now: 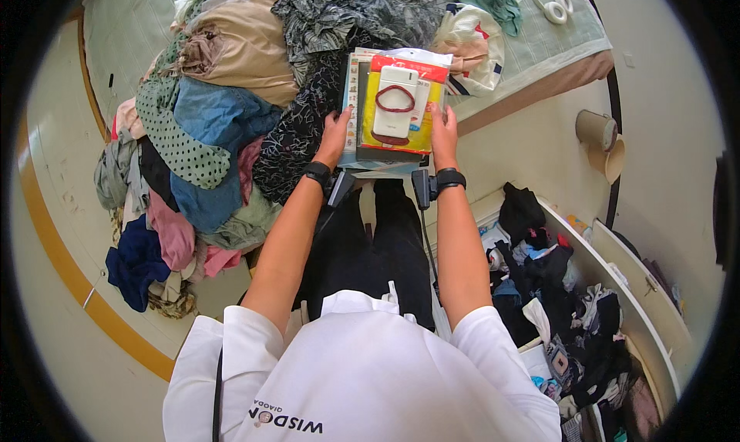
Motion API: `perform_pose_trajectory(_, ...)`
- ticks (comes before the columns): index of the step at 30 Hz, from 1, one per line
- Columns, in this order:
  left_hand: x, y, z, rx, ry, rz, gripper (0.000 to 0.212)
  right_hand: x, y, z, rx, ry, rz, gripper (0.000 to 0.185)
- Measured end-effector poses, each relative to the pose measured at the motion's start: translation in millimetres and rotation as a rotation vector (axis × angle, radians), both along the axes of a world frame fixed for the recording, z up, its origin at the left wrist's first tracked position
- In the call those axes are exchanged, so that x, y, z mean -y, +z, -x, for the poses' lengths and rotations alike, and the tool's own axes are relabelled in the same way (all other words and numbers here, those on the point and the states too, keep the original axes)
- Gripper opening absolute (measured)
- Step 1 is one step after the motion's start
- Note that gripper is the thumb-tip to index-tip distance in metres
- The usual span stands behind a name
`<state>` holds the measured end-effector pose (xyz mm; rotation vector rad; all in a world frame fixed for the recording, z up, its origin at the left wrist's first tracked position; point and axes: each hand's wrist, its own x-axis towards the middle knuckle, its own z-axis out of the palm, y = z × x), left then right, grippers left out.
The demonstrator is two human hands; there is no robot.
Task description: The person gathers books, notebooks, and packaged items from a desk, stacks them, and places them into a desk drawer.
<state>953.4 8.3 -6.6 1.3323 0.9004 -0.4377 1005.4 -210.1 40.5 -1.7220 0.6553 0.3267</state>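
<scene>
Both of my hands grip a stack of flat things by its sides, my left hand [334,135] on the left edge and my right hand [443,134] on the right. At the bottom are pale blue printed sheets or booklets [351,131], with a dark grey flat item [370,153] above them. Over that lies a yellow and red plastic packet [426,75] bearing print. A white device like a power bank [395,124] rests on top, with a dark red cord loop [378,98] across it. My fingers beneath the stack are hidden.
A heap of clothes surrounds the stack's far side, including blue denim [214,109], dotted green cloth [173,135] and black patterned fabric [289,153]. White headphones [555,12] lie on the bed [555,49]. To my right, an open drawer [624,286] holds jumbled clothing.
</scene>
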Motion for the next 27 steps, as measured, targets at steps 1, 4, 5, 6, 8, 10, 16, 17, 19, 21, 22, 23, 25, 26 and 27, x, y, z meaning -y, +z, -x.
perform_pose_trajectory(1, -4.0, -6.6, 0.8, 0.013, -0.003, 0.005, 0.077, -7.2, 2.5, -2.9, -0.015, 0.025, 0.030, 0.072)
perform_pose_trajectory(4, -4.4, -11.5, -0.9, 0.044, -0.023, 0.188, 0.072, -17.1, 2.5, 0.7, -0.024, 0.093, 0.145, 0.076)
perform_pose_trajectory(5, -2.4, -12.8, -3.5, 0.050, -0.020, 0.258, 0.071, -19.1, -1.2, 5.3, -0.004, 0.120, 0.184, 0.077)
perform_pose_trajectory(6, -7.0, -26.5, 0.9, 0.114, 0.006, 0.277, 0.069, -27.2, 0.0, 8.5, 0.020, 0.162, 0.209, 0.078)
perform_pose_trajectory(8, -9.0, -39.4, 2.8, 0.088, 0.035, 0.239, 0.069, -34.5, 0.5, 12.9, 0.027, 0.166, 0.220, 0.078)
perform_pose_trajectory(10, -3.9, -34.8, -4.7, 0.037, 0.053, 0.276, 0.066, -27.4, -7.1, 13.5, 0.042, 0.169, 0.245, 0.076)
perform_pose_trajectory(16, -9.6, -34.2, -8.5, 0.014, 0.141, 0.489, 0.059, 4.9, -24.2, 11.7, 0.022, 0.001, -0.006, 0.065)
perform_pose_trajectory(17, -6.6, -29.7, -11.1, 0.004, 0.142, 0.499, 0.059, 15.0, -31.7, 13.4, -0.038, -0.040, -0.010, 0.064)
perform_pose_trajectory(19, -2.4, -18.7, -17.3, -0.004, 0.177, 0.528, 0.059, 31.5, -45.3, 15.2, -0.149, -0.133, -0.019, 0.063)
perform_pose_trajectory(21, -5.5, -15.4, -18.4, -0.016, 0.204, 0.654, 0.060, 40.6, -59.4, 19.4, -0.221, -0.030, 0.020, 0.066)
perform_pose_trajectory(22, -5.2, -16.4, -21.4, -0.011, 0.222, 0.649, 0.061, 50.4, -75.0, 24.0, -0.284, 0.003, -0.015, 0.068)
perform_pose_trajectory(23, -5.8, -16.8, -23.7, -0.082, 0.238, 0.714, 0.062, 62.3, -89.3, 28.2, -0.345, 0.037, -0.050, 0.069)
perform_pose_trajectory(25, -10.4, -32.1, -21.2, -0.087, 0.256, 0.681, 0.061, 53.9, -93.6, 29.5, -0.388, 0.037, -0.301, 0.071)
perform_pose_trajectory(26, -8.1, -36.6, -22.8, -0.094, 0.263, 0.684, 0.059, 56.5, -103.5, 32.1, -0.382, 0.027, -0.365, 0.072)
perform_pose_trajectory(27, -8.2, -36.9, -24.1, -0.099, 0.281, 0.643, 0.057, 54.0, -109.2, 30.7, -0.383, 0.027, -0.439, 0.073)
